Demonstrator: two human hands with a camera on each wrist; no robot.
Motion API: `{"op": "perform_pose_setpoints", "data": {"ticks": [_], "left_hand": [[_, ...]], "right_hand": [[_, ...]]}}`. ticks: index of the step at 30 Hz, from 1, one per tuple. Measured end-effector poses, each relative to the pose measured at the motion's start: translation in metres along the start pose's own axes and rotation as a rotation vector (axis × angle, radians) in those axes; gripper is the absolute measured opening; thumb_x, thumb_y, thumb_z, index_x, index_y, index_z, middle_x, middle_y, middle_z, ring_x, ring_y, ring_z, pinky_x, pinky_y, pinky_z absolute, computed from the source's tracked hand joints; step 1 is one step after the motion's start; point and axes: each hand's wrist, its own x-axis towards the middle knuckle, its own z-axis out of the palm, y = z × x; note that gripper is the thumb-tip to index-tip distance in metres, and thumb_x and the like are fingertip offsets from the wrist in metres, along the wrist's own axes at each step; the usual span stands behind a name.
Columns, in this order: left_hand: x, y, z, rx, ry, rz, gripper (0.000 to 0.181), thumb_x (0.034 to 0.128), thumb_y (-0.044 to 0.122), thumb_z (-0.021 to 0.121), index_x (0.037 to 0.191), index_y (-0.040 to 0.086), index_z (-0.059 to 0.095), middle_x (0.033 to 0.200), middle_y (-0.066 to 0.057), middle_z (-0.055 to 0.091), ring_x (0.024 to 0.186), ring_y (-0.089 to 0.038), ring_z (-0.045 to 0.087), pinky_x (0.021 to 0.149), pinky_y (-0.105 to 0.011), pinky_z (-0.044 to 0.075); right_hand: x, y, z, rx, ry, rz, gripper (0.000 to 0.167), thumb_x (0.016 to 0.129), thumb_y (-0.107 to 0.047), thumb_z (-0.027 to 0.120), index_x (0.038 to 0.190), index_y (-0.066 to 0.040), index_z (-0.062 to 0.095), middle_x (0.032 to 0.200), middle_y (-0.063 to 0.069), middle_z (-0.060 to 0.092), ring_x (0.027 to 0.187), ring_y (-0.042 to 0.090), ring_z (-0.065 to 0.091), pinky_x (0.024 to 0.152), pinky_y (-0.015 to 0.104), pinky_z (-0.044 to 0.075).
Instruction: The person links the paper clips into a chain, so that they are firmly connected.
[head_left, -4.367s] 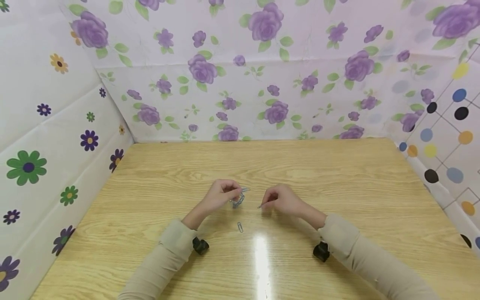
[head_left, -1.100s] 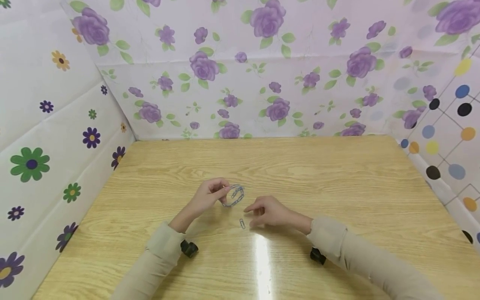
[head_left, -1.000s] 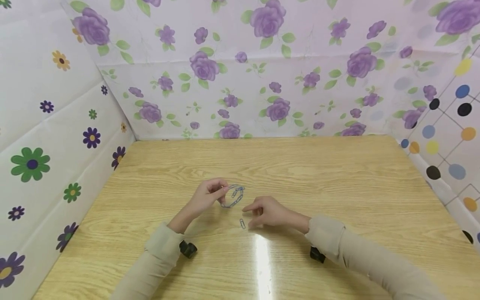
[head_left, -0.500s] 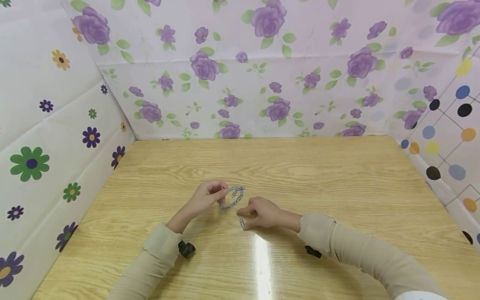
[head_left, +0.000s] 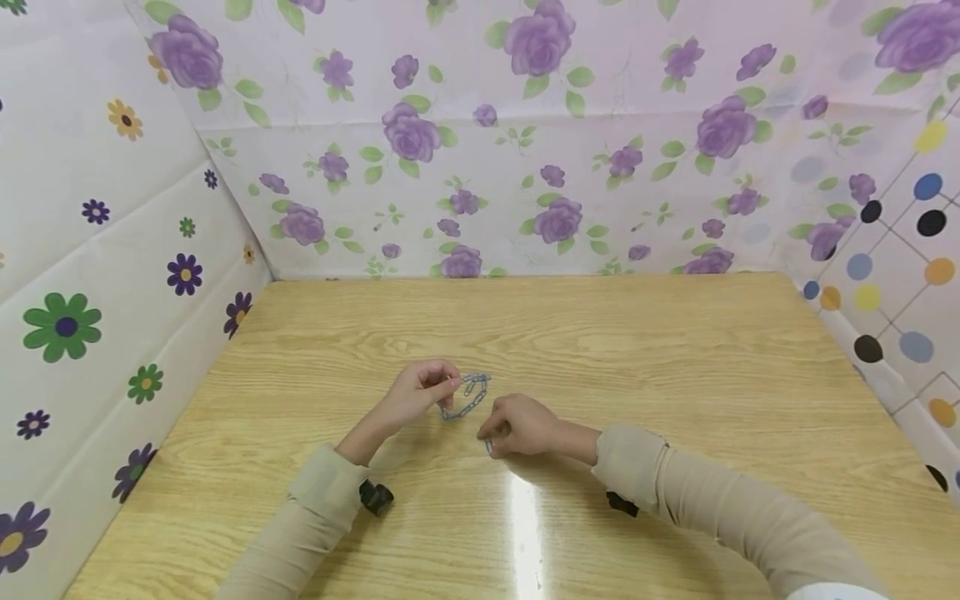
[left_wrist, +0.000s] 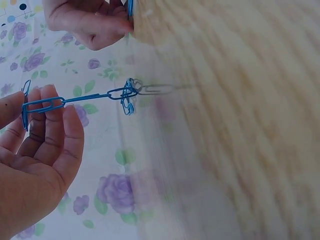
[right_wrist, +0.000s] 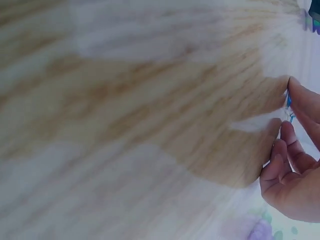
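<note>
My left hand (head_left: 420, 393) pinches one end of a chain of blue paper clips (head_left: 471, 410) between thumb and fingers. In the left wrist view the chain (left_wrist: 82, 98) runs from the fingertips down to the table, where several linked clips lie bunched. To the right, my right hand (head_left: 521, 425) has its thumb and index finger around a single loose paper clip (head_left: 489, 447), low at the tabletop. The fingers partly cover this clip. In the right wrist view, a bit of blue clip (right_wrist: 288, 100) shows between the fingertips.
The wood-grain table (head_left: 637, 350) stretches around both hands, with a bright light reflection near the front. A floral sheet (head_left: 465, 167) stands along the back edge, with patterned sheets on both sides. A black wrist camera (head_left: 377, 497) sits under the left cuff.
My right hand has moved left to the loose paper clip, and its thumb and index finger have closed around it. The left hand keeps hold of the chain, now spread out more.
</note>
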Motion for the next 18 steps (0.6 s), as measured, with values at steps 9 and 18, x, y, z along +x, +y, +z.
{"op": "perform_pose_setpoints", "data": {"ticks": [9,18], "left_hand": [[0.0018,0.0006,0.0033,-0.007,-0.009,0.003,0.011,0.0920,-0.001,0.049,0.092,-0.008,0.058,0.072,-0.033,0.053,0.069,-0.048,0.051,0.063,-0.043,0.050],[0.0036,0.0020,0.0053,0.000,-0.015,0.000,0.011,0.0918,0.000,0.049,0.091,-0.008,0.058,0.073,-0.033,0.053,0.069,-0.048,0.052,0.063,-0.042,0.050]], "right_hand": [[0.0005,0.0022,0.0009,-0.009,0.008,0.025,0.018,0.068,-0.013,0.079,0.081,-0.009,0.066,0.076,-0.005,0.056,0.071,0.008,0.047,0.065,0.022,0.040],[-0.0022,0.0011,-0.0005,0.106,0.001,0.054,0.020,0.065,0.000,0.076,0.076,-0.006,0.060,0.067,-0.004,0.056,0.061,0.006,0.051,0.058,0.019,0.045]]}}
